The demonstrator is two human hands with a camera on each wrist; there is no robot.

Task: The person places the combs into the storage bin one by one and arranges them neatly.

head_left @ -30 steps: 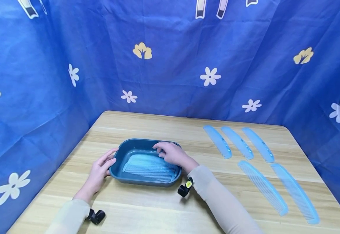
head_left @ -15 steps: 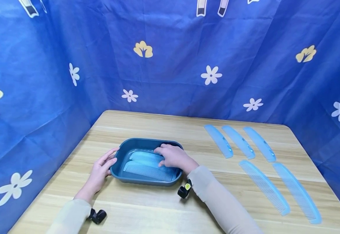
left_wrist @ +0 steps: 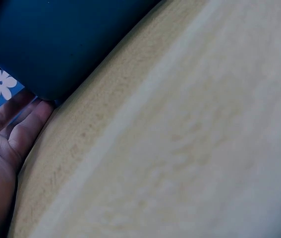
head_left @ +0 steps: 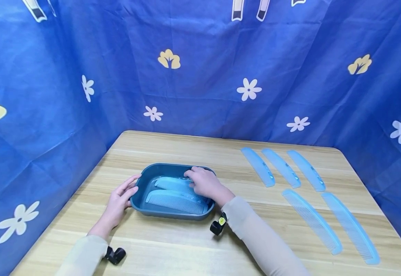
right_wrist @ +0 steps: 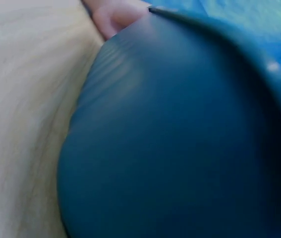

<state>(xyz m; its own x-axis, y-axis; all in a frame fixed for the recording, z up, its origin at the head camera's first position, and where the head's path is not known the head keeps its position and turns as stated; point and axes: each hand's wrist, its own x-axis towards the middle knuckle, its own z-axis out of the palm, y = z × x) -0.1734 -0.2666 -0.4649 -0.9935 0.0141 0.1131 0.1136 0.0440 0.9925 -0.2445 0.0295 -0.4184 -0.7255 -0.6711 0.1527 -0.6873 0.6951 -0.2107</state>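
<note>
Two translucent blue combs lie in a dark teal plastic basin (head_left: pixel 167 216) in the head view. The near comb (head_left: pixel 174 201) has its teeth toward me, and the far comb (head_left: pixel 171 184) lies behind it. My right hand (head_left: pixel 207 186) reaches over the basin's right end and holds the far comb by its right end, which the hand hides. My left hand (head_left: pixel 117 203) grips the basin's left end, thumb at the rim. Its fingers (left_wrist: pixel 31 119) touch the lower corner in the left wrist view. The basin wall (right_wrist: pixel 170 124) fills most of the right wrist view.
On the right side of the wooden table (head_left: pixel 166 249), several more blue combs lie slanted in two rows. They include a back-row comb (head_left: pixel 258 166) and a front-row comb (head_left: pixel 350 226). A blue patterned curtain (head_left: pixel 200 76) surrounds the table's back and sides.
My right hand has lowered its fingers onto the far comb and drawn it slightly back and right, widening the gap to the near comb. My left hand stays on the basin.
</note>
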